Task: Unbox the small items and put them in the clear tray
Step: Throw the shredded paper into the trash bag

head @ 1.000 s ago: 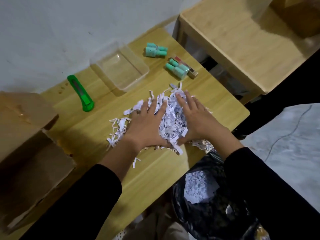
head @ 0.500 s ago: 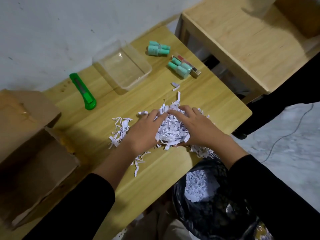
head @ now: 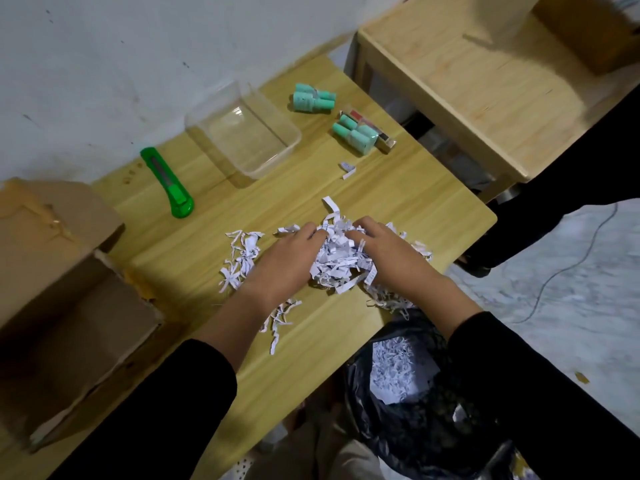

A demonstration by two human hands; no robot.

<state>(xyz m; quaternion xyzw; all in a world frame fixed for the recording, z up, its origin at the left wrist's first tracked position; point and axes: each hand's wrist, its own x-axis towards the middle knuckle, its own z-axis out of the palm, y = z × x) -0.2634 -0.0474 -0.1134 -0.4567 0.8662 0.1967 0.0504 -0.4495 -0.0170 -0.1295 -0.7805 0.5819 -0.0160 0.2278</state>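
A heap of white shredded paper (head: 337, 259) lies on the wooden table near its right front edge. My left hand (head: 289, 259) and my right hand (head: 388, 252) press in on it from both sides, fingers curled around the shreds. The clear tray (head: 242, 129) stands empty at the back by the wall. Right of it lie two bundles of small teal bottles (head: 313, 98), (head: 353, 133), the second beside a slim clear box (head: 379, 135). The opened cardboard box (head: 59, 292) sits at the left.
A green utility knife (head: 169, 183) lies left of the tray. A black rubbish bag (head: 415, 393) holding shredded paper hangs below the table's front edge. Loose shreds (head: 239, 258) are scattered left of my hands. A second wooden table (head: 485, 74) stands at the right.
Both hands have dragged the shredded paper toward me and the table's edge, bunching it into a tighter heap. A few strips stayed behind near the bottles.
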